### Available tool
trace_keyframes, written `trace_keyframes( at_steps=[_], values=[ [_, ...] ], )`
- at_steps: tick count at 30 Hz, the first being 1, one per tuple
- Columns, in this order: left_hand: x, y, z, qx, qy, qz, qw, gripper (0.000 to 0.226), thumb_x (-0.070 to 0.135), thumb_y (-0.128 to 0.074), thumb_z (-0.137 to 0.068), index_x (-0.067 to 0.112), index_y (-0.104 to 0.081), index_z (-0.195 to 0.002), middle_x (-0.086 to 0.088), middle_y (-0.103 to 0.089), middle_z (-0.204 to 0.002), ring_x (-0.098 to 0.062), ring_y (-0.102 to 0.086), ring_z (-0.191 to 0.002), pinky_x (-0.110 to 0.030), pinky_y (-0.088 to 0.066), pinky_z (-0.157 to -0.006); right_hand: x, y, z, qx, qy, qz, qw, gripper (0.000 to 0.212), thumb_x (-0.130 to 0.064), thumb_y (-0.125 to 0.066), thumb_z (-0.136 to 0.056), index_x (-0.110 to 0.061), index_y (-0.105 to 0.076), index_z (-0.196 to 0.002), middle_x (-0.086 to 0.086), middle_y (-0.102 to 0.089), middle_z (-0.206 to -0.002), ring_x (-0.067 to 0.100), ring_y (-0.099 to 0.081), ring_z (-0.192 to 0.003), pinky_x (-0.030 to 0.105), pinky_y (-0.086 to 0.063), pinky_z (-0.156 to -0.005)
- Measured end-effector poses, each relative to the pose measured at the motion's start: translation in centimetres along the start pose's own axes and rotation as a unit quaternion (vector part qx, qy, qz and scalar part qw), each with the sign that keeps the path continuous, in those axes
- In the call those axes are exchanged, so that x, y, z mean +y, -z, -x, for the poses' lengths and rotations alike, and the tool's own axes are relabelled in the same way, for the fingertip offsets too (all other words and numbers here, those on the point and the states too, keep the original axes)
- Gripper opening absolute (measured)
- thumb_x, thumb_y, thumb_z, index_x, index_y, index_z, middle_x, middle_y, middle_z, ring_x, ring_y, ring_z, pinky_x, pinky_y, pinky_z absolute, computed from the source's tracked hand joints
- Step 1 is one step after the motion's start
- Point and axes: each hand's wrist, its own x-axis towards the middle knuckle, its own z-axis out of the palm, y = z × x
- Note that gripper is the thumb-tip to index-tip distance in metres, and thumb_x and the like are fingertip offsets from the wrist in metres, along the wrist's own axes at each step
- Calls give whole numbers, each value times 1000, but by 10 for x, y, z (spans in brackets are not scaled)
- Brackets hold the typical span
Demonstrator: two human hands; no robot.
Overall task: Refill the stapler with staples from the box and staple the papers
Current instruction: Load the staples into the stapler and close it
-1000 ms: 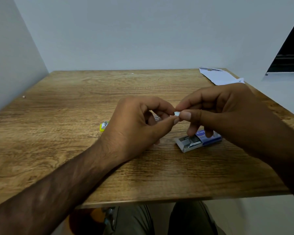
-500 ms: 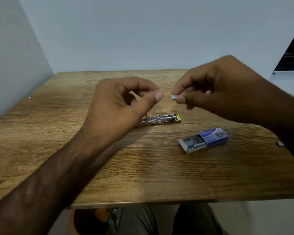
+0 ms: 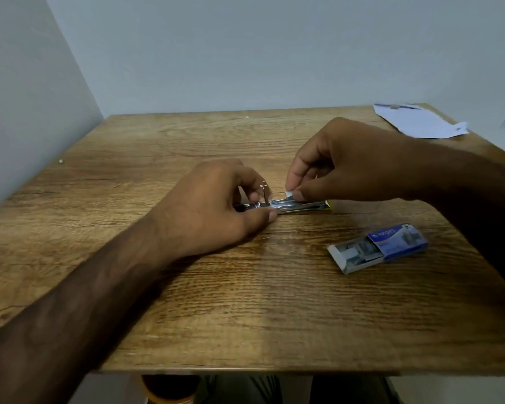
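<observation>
the right hand pinches a short silver strip of staples just above the open metal stapler with a yellow end, whose long axis runs left to right across the wooden table. the left hand is clamped on the stapler's left end, so the channel lies directly below the strip. the blue cardboard staple box lies open near the right, the white papers at the far right corner by grey walls.

Left hand curled low, right hand pinched, fingertips nearly meeting.
</observation>
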Motion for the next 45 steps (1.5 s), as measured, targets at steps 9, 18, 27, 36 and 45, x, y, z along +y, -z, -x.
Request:
trace_keyframes(
  at_steps=[9, 18, 27, 36, 45],
  values=[
    [2, -5, 1, 5, -1, 3, 1000, 18, 47, -74, -80, 31, -76, -89, 11, -67, -90, -6, -63, -83, -39, -55, -73, -4, 2, -1, -21, -21, 20, 999, 8, -19, -79, -80, -27, -80, -83, -20, -75, -68, -7, -68, -63, 12, -46, -59],
    [2, -6, 1, 11, 5, 7, 1000, 18, 46, -74, -80, 30, -76, -87, 11, -66, -89, -8, -62, -83, -39, -54, -72, -16, 8, -6, -45, -47, 90, 994, 4, -25, -80, -79, -28, -80, -81, -29, -72, -66, -14, -65, -66, 20, -50, -66],
    [3, -7, 1, 6, 11, 8, 1000, 18, 46, -74, -81, 30, -76, -90, 11, -66, -92, -10, -63, -84, -41, -56, -74, -18, 6, -6, -42, -44, 94, 994, 6, -25, -83, -76, -28, -81, -82, -28, -72, -69, -15, -64, -67, 24, -54, -72],
    [4, -7, 2, 5, 11, 11, 1000, 18, 46, -73, -81, 30, -76, -90, 10, -65, -91, -9, -61, -86, -40, -55, -74, -6, 12, 6, -36, 0, 60, 998, 24, -17, -82, -77, -35, -78, -92, -14, -77, -81, 0, -70, -73, 33, -59, -79],
    [4, -6, 2, 9, 18, 4, 1000, 18, 46, -72, -81, 30, -76, -88, 11, -66, -93, -5, -61, -85, -35, -54, -73, -9, 9, 11, -85, 28, 92, 992, 22, -31, -74, -82, -49, -75, -95, -18, -70, -90, 3, -65, -78, 37, -57, -77]
  ],
)
